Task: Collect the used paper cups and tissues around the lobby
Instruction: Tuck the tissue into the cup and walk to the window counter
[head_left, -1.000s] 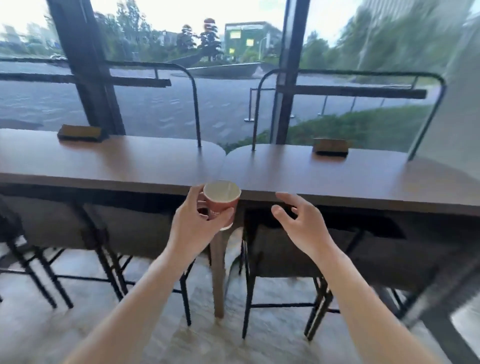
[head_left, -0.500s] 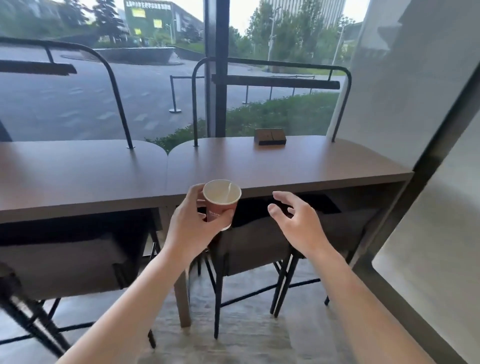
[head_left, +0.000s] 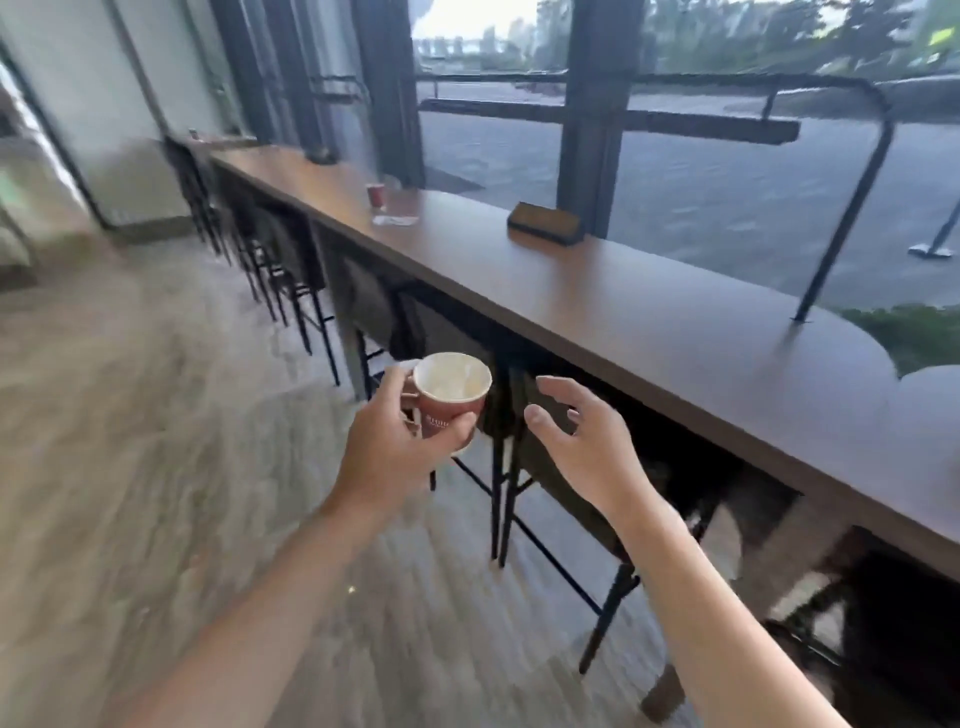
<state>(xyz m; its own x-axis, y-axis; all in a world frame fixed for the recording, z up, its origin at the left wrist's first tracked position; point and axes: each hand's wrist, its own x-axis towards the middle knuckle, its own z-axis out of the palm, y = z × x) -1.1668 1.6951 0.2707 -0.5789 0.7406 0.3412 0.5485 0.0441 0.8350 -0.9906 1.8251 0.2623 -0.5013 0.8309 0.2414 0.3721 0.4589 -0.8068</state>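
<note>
My left hand (head_left: 397, 447) grips a red paper cup (head_left: 451, 397) with a white inside, held upright in front of me below the counter's edge. My right hand (head_left: 584, 447) hovers just right of it, fingers spread, holding nothing. Farther along the long brown counter (head_left: 649, 322) stands a second red paper cup (head_left: 375, 196), with a white tissue (head_left: 395, 220) lying flat beside it. Another small cup-like thing (head_left: 193, 134) sits at the far end, too blurred to identify.
A dark wooden box (head_left: 544, 223) rests on the counter near the window pillar. Black-legged stools (head_left: 291, 260) are tucked under the counter in a row. Black metal rails (head_left: 852, 171) rise from the counter's back edge. Pale stone floor (head_left: 156, 415) stretches to the left.
The view has swung left, now looking along the counter; a second cup and tissue have come into sight. Both hands keep the same pose, the left still holding the cup.
</note>
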